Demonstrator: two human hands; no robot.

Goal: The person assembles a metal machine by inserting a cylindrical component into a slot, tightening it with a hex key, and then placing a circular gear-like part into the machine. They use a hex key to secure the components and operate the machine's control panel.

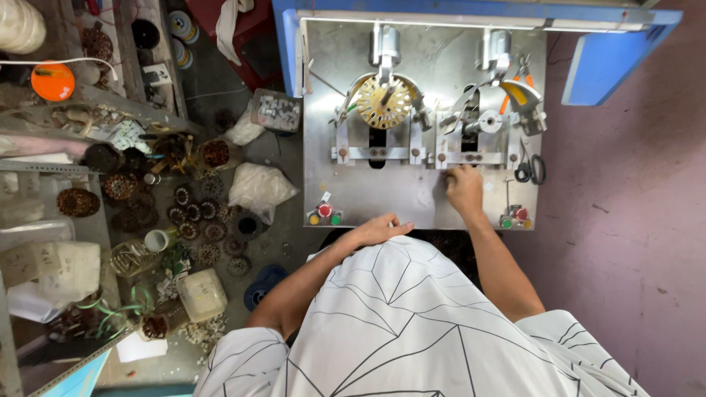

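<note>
Item: two bare hands at a steel winding bench, seen from overhead.

Right hand (465, 188) lies on the metal plate (412, 192) below the right fixture (482, 125); fingertips hidden, grasp cannot be told. Left hand (379, 229) rests loose and empty at the plate's near edge. Scissors (529, 167) lie near the right rim; bare plate lies between the hands.

A crumpled white plastic bag (259, 187) lies left of centre, with a smaller one (244, 132) above it. At lower left sit a pale squarish packet (201, 292) and a white paper slip (141, 346).
</note>
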